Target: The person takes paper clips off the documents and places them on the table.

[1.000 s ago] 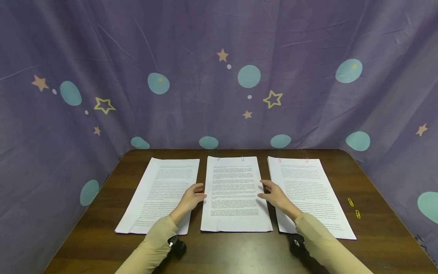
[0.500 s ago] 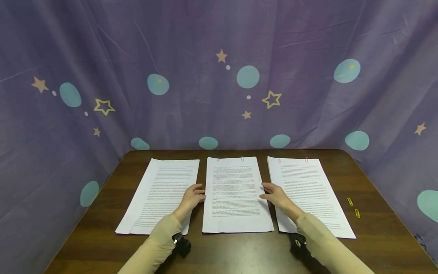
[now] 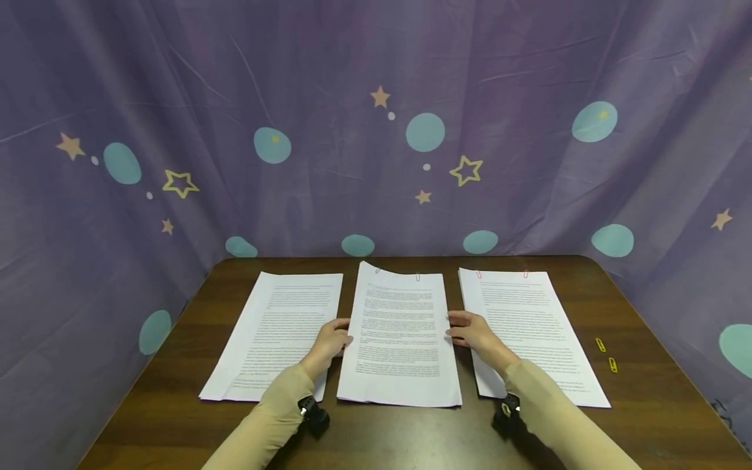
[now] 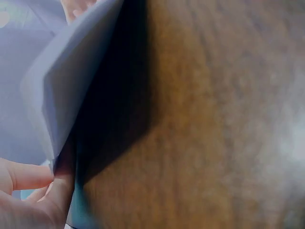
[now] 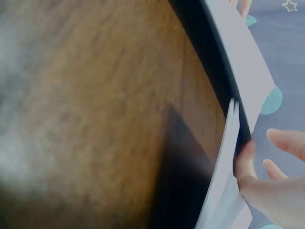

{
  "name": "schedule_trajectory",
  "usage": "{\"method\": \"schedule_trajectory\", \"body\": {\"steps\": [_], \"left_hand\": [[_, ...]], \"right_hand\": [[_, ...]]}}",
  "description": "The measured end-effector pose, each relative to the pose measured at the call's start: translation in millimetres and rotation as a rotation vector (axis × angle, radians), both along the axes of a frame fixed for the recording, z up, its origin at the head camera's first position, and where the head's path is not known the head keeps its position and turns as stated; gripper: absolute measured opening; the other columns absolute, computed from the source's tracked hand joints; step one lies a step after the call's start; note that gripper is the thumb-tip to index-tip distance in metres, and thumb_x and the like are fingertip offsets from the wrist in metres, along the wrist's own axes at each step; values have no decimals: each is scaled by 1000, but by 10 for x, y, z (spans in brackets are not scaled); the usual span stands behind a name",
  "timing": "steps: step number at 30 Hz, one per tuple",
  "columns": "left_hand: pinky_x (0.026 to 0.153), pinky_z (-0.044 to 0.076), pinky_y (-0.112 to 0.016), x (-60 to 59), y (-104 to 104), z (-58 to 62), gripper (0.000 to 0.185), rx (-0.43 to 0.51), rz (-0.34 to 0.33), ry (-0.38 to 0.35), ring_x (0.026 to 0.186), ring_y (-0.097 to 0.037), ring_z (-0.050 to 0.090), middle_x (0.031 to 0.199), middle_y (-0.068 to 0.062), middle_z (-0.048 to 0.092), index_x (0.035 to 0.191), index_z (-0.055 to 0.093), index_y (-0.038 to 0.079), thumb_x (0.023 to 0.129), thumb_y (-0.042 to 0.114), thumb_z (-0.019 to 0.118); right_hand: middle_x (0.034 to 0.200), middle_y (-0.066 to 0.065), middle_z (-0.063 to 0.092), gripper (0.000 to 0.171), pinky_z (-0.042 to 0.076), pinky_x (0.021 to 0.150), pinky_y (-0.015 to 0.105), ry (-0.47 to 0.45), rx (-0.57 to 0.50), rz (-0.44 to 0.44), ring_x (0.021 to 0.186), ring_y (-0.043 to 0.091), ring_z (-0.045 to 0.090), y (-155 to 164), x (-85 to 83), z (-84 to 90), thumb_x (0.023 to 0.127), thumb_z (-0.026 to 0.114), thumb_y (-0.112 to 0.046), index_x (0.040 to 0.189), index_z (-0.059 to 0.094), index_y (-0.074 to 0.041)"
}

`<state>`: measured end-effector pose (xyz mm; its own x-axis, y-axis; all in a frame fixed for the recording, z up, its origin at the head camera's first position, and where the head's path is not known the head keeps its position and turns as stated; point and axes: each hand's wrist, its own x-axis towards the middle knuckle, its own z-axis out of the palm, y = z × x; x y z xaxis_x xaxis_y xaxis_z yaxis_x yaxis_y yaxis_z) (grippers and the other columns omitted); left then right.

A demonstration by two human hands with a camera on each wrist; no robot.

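Note:
In the head view, a stack of printed paper [image 3: 399, 326] is between both hands in the middle, tilted, its top left corner curling up. Two paper clips [image 3: 418, 277] sit on its far edge. My left hand [image 3: 329, 343] pinches its left edge; the left wrist view has the thumb [image 4: 31, 177] over the sheets and fingers [image 4: 61, 193] beneath. At the right edge, my right hand [image 3: 474, 331] holds the stack between thumb and fingers. The right wrist view shows the stack's corner [image 5: 252, 86] raised over a dark shadow, right by those fingers [image 5: 245, 160].
A stack of printed paper [image 3: 282, 326] without visible clips lies left. Another stack [image 3: 540, 333], with two red paper clips [image 3: 525, 274], lies right. Two yellow paper clips [image 3: 613, 365] rest on the brown table [image 3: 405, 437] at far right. A purple curtain [image 3: 323, 98] hangs behind.
The hands have closed in on the middle stack's sides. The stack has come off its flat position, its left side rising, and has shifted slightly toward the near left.

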<state>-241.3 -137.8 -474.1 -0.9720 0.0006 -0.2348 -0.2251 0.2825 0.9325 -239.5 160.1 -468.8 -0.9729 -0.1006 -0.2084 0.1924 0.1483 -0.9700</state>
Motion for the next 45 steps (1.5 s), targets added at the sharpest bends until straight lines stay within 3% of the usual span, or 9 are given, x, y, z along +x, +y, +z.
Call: {"method": "schedule_trajectory", "body": {"steps": [4, 12, 19, 23, 26, 31, 33, 41, 45], "left_hand": [[56, 47, -27, -6, -7, 5, 43, 39, 3, -2, 67, -14, 56, 98, -21, 60, 123, 45, -4, 80, -8, 47], [51, 45, -21, 55, -9, 90, 44, 153, 83, -9, 62, -11, 57, 99, -17, 60, 125, 44, -1, 81, -6, 50], [53, 48, -23, 198, 13, 224, 42, 272, 56, 15, 65, -12, 60, 98, -15, 61, 124, 42, -3, 83, -6, 49], [57, 50, -26, 258, 26, 297, 40, 315, 45, 36, 67, -14, 60, 98, -14, 62, 123, 44, -2, 84, -5, 50], [59, 50, -27, 297, 33, 344, 38, 318, 42, 47, 70, -15, 61, 97, -12, 62, 122, 45, -1, 84, -3, 51], [59, 50, -27, 343, 50, 396, 36, 284, 36, 91, 72, -15, 61, 95, -11, 62, 121, 46, -1, 86, 3, 53], [59, 50, -26, 357, 59, 408, 35, 272, 39, 116, 71, -14, 61, 96, -12, 62, 120, 47, -3, 87, 6, 53], [53, 46, -19, 406, 103, 455, 27, 299, 104, 176, 62, -7, 57, 86, -5, 65, 109, 51, -8, 85, 5, 56], [52, 45, -18, 437, 112, 483, 25, 327, 107, 184, 61, -7, 57, 83, -2, 65, 107, 51, -9, 85, 3, 55]], "right_hand": [[116, 30, 49, 50, 50, 70, 31, -9, 11, -21, 82, 17, 57, -3, -33, -29, 76, 53, 11, 125, 40, 10], [106, 25, 58, 47, 50, 65, 28, 37, 5, -101, 75, 13, 60, 22, 9, 51, 78, 53, 9, 124, 41, 9], [103, 21, 61, 40, 50, 65, 27, 92, 19, -101, 74, 8, 59, 96, 124, 223, 83, 55, 0, 120, 45, 11], [98, 18, 62, 43, 51, 66, 31, 175, -22, -89, 72, 9, 58, 143, 185, 275, 82, 58, -6, 119, 45, 12], [95, 12, 64, 42, 51, 64, 31, 246, -114, -55, 73, 11, 60, 253, 123, 102, 82, 61, -10, 119, 49, 7], [92, 7, 65, 46, 51, 62, 29, 303, -181, -24, 77, 12, 60, 323, 146, 117, 79, 67, -20, 117, 53, 2], [92, 7, 65, 51, 51, 64, 30, 288, -139, -35, 77, 11, 59, 281, 230, 292, 77, 68, -22, 117, 51, 6], [101, 14, 59, 48, 50, 73, 30, 202, -3, 12, 78, 6, 59, 290, 289, 671, 85, 59, -12, 123, 41, 10], [107, 21, 56, 49, 50, 74, 28, 257, 54, 44, 80, 7, 59, 334, 220, 842, 85, 59, -14, 125, 40, 8]]}}
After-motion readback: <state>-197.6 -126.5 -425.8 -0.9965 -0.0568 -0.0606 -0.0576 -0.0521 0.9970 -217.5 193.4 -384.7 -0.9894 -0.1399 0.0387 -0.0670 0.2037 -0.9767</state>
